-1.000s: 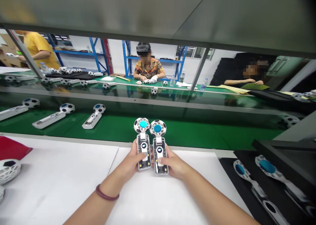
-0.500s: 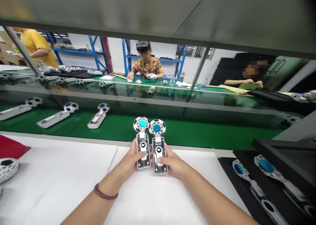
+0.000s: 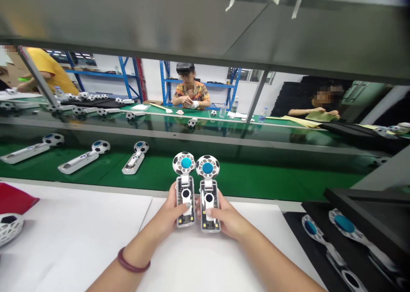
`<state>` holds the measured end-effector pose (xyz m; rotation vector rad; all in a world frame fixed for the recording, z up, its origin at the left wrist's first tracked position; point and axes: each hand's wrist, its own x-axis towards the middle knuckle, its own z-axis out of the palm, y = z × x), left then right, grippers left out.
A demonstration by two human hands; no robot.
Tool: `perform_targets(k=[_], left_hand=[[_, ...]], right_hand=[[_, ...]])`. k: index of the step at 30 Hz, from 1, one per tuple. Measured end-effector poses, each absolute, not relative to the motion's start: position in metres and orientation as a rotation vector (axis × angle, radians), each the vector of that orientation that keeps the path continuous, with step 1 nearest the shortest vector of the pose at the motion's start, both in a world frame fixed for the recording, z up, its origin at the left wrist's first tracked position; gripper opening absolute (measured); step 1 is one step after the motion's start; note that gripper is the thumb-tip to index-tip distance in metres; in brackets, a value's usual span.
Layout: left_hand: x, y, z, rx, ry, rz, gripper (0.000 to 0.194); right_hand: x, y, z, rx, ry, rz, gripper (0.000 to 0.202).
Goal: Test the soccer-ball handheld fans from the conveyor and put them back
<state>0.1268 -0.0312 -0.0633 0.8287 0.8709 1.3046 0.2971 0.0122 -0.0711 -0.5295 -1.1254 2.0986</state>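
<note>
Two handheld fans with soccer-ball-patterned round heads stand side by side in my hands, their heads close together. My left hand (image 3: 171,213) is closed around the left fan (image 3: 185,198), its thumb on the white strip at the front. My right hand (image 3: 226,215) grips the right fan (image 3: 209,202) the same way, thumb below the round screen. Both fans have blue discs in their heads and clear front covers showing circuit boards. Their small round screens are dark. My other fingers are mostly hidden behind the bodies.
Several similar fans (image 3: 136,157) lie on the green conveyor belt (image 3: 256,176) beyond the white worktop (image 3: 80,223). Two more rest in black foam (image 3: 296,223) at right. A soccer-ball head (image 3: 11,228) sits at left. A shelf (image 3: 192,31) hangs overhead; co-workers sit opposite.
The small screens on both held fans showed lit marks and are now dark. Fans on the near belt have shifted right. The view tilted up slightly; both hands keep their grip.
</note>
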Motion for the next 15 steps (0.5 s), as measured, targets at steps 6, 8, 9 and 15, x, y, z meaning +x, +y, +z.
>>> perform_targets(k=[6,8,9,15], left_hand=[[0.129,-0.034,-0.010,1.069,0.741,1.499,0.063],[0.132,-0.031,0.020,1.038,0.691,1.573,0.055],[0.134,-0.030,0.035,1.016,0.658,1.613,0.050],[0.122,-0.047,0.091,1.251,0.865,1.950,0.041]], right_hand=[[0.311,0.014,-0.014,-0.383,-1.290,1.890,0.043],[0.316,0.017,0.011,-0.329,-1.257,1.865,0.042],[0.319,0.017,0.024,-0.298,-1.217,1.856,0.043],[0.355,0.008,0.078,-0.540,-1.227,1.382,0.026]])
